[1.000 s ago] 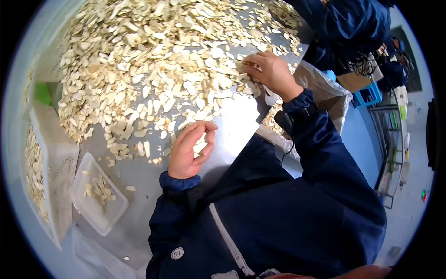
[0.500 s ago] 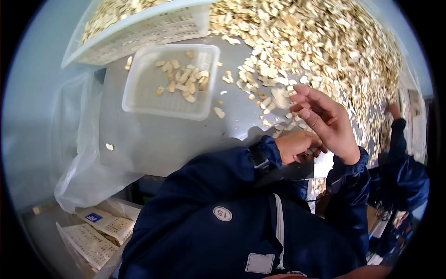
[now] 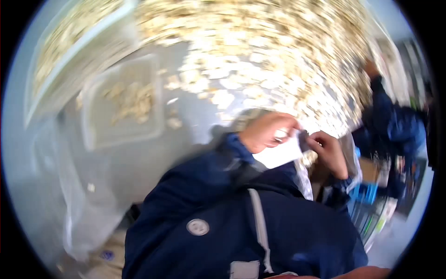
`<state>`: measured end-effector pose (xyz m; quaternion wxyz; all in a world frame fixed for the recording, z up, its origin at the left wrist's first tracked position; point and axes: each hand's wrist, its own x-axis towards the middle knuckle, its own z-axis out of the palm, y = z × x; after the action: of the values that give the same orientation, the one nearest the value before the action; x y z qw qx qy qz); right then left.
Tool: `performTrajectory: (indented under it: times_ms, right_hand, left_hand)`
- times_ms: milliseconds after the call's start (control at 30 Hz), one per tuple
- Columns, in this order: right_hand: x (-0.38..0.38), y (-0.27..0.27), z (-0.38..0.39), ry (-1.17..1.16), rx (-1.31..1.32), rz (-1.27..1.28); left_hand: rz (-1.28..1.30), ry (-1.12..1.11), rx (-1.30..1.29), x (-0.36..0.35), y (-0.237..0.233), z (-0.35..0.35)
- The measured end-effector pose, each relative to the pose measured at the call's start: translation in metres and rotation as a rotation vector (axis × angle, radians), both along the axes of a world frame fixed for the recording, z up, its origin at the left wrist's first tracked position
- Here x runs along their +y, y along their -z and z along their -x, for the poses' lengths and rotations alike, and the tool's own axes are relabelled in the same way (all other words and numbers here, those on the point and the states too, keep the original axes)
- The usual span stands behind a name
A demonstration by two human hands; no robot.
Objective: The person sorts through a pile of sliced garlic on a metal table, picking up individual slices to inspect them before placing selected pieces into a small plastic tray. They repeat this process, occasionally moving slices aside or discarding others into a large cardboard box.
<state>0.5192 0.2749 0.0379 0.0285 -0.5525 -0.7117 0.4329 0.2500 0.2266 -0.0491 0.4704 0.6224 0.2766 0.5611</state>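
Note:
My left hand, at the end of a dark blue sleeve, is curled over the front of the heap, with a white dried slice showing within its fingers. Close by, my right hand has thumb and fingers pinched together. A small dark grey piece shows at its fingertips, too blurred to name. A bright white flat surface lies below and between the hands. Beyond them spreads a large heap of pale dried slices on the grey table.
A shallow clear tray with some slices stands at the left. Behind it is a larger white bin full of slices. A plastic sheet hangs over the left edge. Another person's sleeve reaches in from the right, above a blue crate.
The view has swung, with blur, shifting the tray and bin left. My right hand, raised with fingers spread before, has lowered and pinched. My left hand stays curled.

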Motion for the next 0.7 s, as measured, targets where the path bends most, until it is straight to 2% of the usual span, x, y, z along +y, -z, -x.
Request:
performTrajectory:
  times_ms: [33,67,100,133,167,200,267,333,400,467,567,700]
  right_hand:
    - [-0.006,0.003,-0.004,-0.049,0.025,-0.074]
    - [-0.007,-0.004,-0.004,0.006,0.085,-0.026]
    - [-0.006,-0.002,-0.01,0.092,0.014,-0.072]
    - [-0.002,0.0,-0.015,0.163,-0.074,-0.192]
    - [0.003,0.006,-0.023,0.204,-0.101,-0.348]
    - [0.008,0.009,-0.028,0.221,-0.127,-0.474]
    - [0.021,0.011,-0.031,0.241,-0.11,-0.567]
    - [0.03,0.014,-0.019,0.236,0.009,-0.619]
    - [0.035,0.02,0.0,0.176,0.043,-0.749]
    - [0.043,0.025,0.018,0.051,0.01,-1.015]
    - [0.048,0.025,0.029,-0.014,-0.016,-1.006]
    - [0.053,0.025,0.015,0.059,-0.041,-0.887]
  left_hand:
    - [0.03,0.025,0.019,0.0,-0.005,0.002]
    - [0.315,0.192,-0.151,0.001,-0.015,0.002]
    - [0.759,0.337,-0.461,0.002,-0.026,0.002]
    - [0.97,0.366,-0.597,0.002,-0.033,0.002]
    - [1.035,0.361,-0.621,0.002,-0.036,0.0]
    - [1.038,0.362,-0.611,0.002,-0.036,0.002]
    - [1.023,0.334,-0.598,0.001,-0.033,-0.001]
    - [1.025,0.326,-0.584,0.003,-0.032,0.0]
    - [1.033,0.323,-0.58,0.002,-0.033,-0.005]
    - [1.033,0.313,-0.573,0.002,-0.036,-0.003]
    - [1.03,0.313,-0.576,0.0,-0.036,-0.003]
    - [1.012,0.327,-0.581,0.001,-0.033,-0.002]
